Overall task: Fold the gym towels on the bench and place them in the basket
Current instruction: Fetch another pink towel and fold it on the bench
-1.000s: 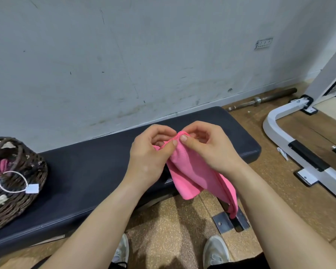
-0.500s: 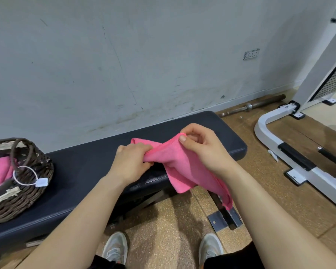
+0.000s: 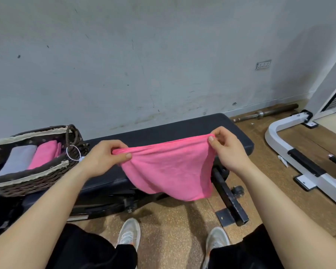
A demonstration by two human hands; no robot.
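We hold the soft pink cloth gym towel (image 3: 169,167) stretched between both hands, just above the front edge of the black padded desk (image 3: 163,133). Our left hand (image 3: 103,158) pinches one top corner in its fingers, our right hand (image 3: 229,150) pinches the other, and the rest hangs free. The towel's top edge runs left to right, roughly along the desk. The dark woven wicker basket (image 3: 27,183) sits at the desk's left end with folded towels inside, so our left hand is nearer it. We judge the next fold brings the corners together.
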